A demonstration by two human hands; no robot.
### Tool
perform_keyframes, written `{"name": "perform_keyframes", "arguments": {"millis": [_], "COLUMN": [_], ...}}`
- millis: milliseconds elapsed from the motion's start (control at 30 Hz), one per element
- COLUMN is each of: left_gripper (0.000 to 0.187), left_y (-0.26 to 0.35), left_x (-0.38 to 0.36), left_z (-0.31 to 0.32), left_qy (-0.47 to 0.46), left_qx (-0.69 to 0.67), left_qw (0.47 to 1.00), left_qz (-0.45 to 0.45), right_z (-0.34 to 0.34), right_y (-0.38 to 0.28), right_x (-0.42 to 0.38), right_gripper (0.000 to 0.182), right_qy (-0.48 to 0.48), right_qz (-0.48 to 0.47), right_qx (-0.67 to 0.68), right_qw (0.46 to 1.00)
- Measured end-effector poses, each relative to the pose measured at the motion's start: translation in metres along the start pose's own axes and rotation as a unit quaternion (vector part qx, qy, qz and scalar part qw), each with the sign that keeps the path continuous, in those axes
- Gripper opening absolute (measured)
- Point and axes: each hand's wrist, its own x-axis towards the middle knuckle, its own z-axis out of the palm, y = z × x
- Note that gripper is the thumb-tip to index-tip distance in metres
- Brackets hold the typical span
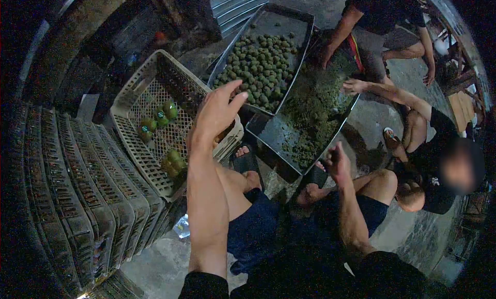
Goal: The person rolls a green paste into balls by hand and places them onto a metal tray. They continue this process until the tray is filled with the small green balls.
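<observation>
My left hand [214, 113] is raised beside the right side of a plastic crate [126, 110], thumb and forefinger apart, with nothing visible between them. In the crate lie several round green items [165, 113], some bearing small labels, and a yellowish-green clump [174, 163]. My right hand [339, 167] hovers above my knee, near the lower corner of a metal tray [281, 157]. Its fingers are loosely bent and apart, with darkened tips and nothing visible in them. Crumbly dark green material [315, 105] covers much of that tray. Beyond it, another tray [274, 24] holds many round, dark green balls [263, 61].
Stacked plastic crates [88, 180] stand at the left. One person's hand [324, 56] reaches to the crumbly material from the far side; another's hand [355, 85] is at the tray's right edge. A clear crumpled piece [182, 226] lies on the floor [155, 263].
</observation>
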Motion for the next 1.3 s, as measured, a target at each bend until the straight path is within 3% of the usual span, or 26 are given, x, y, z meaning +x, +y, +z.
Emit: {"name": "perform_keyframes", "arguments": {"millis": [67, 100, 133, 200, 233, 267, 333, 367, 400, 467, 500, 533, 600, 667, 800, 900, 933, 1000, 1067, 1133, 1200, 1267, 1300], "left_gripper": [0.044, 0.044, 0.041, 0.038, 0.036, 0.034, 0.033, 0.033, 0.034, 0.034, 0.034, 0.034, 0.035, 0.036, 0.037, 0.038, 0.039, 0.04, 0.042, 0.044, 0.047, 0.046, 0.046], "left_y": [0.008, 0.008, 0.009, 0.011, 0.013, 0.014, 0.012, 0.01, 0.008, 0.008, 0.009, 0.011, 0.014, 0.016, 0.019, 0.017, 0.016, 0.016, 0.015, 0.004, 0.001, 0.005, 0.003], "left_x": [-0.001, -0.001, 0.0, 0.0, -0.001, -0.002, -0.002, -0.002, -0.002, -0.001, 0.0, 0.0, 0.001, 0.003, 0.004, 0.006, 0.008, 0.01, 0.011, 0.012, 0.011, 0.008, 0.008], "left_z": [-0.002, -0.002, -0.002, -0.002, -0.004, -0.005, -0.005, -0.006, -0.006, -0.007, -0.007, -0.006, -0.004, -0.001, -0.001, 0.002, 0.001, 0.0, 0.0, 0.003, 0.006, 0.005, 0.008], "left_qy": [0.069, 0.067, 0.1, 0.129, 0.144, 0.16, 0.164, 0.162, 0.161, 0.15, 0.136, 0.136, 0.11, 0.096, 0.055, 0.017, 0.01, -0.019, -0.069, -0.078, -0.094, -0.093, -0.1], "left_qx": [-0.065, -0.065, -0.078, -0.094, -0.095, -0.095, -0.116, -0.103, -0.089, -0.08, -0.071, -0.071, -0.06, -0.067, -0.045, -0.036, -0.012, -0.003, 0.015, 0.037, 0.054, 0.091, 0.09], "left_qw": [0.993, 0.994, 0.989, 0.984, 0.981, 0.979, 0.976, 0.978, 0.98, 0.983, 0.986, 0.986, 0.989, 0.991, 0.996, 0.998, 0.998, 0.999, 0.997, 0.996, 0.993, 0.991, 0.991], "left_qz": [0.063, 0.063, 0.073, 0.083, 0.084, 0.085, 0.08, 0.077, 0.074, 0.069, 0.064, 0.062, 0.074, 0.07, 0.061, 0.044, 0.053, 0.031, 0.025, 0.038, 0.052, 0.015, 0.014], "right_z": [-0.025, -0.027, -0.007, 0.031, 0.036, 0.04, 0.045, 0.045, 0.042, 0.028, 0.002, -0.012, -0.034, -0.06, 0.057, 0.072, 0.067, 0.04, -0.024, -0.084, -0.129, -0.156, -0.155], "right_y": [0.03, 0.043, 0.039, 0.028, 0.024, 0.019, 0.011, 0.006, 0.007, 0.016, 0.031, 0.045, 0.073, 0.114, 0.063, 0.054, 0.058, 0.078, 0.12, 0.148, 0.16, 0.171, 0.173], "right_x": [0.044, 0.058, 0.048, 0.024, 0.021, 0.015, 0.002, -0.003, -0.001, 0.01, 0.027, 0.042, 0.071, 0.127, 0.108, 0.155, 0.171, 0.21, 0.236, 0.23, 0.197, 0.173, 0.163], "right_gripper": [0.038, 0.048, 0.048, 0.049, 0.045, 0.045, 0.045, 0.045, 0.045, 0.048, 0.046, 0.046, 0.045, 0.048, 0.043, 0.053, 0.058, 0.06, 0.056, 0.051, 0.047, 0.042, 0.04], "right_qy": [0.106, 0.091, 0.092, 0.014, -0.015, -0.013, -0.15, -0.148, -0.149, -0.016, -0.068, -0.068, 0.031, 0.019, -0.178, -0.145, -0.179, -0.226, -0.277, -0.33, -0.392, -0.468, -0.468], "right_qz": [-0.019, -0.065, -0.064, -0.166, -0.147, -0.148, -0.22, -0.116, -0.116, 0.05, 0.069, 0.071, 0.094, 0.052, 0.162, 0.113, 0.078, -0.036, -0.109, -0.093, -0.058, -0.028, -0.012], "right_qx": [-0.305, -0.373, -0.372, -0.495, -0.522, -0.522, -0.507, -0.435, -0.436, -0.25, -0.173, -0.175, -0.374, -0.41, -0.211, -0.143, -0.35, -0.686, -0.807, -0.841, -0.808, -0.635, -0.605], "right_qw": [0.946, 0.921, 0.921, 0.853, 0.84, 0.84, 0.82, 0.881, 0.88, 0.967, 0.98, 0.98, 0.922, 0.91, 0.948, 0.973, 0.916, 0.691, 0.51, 0.418, 0.436, 0.614, 0.644]}}
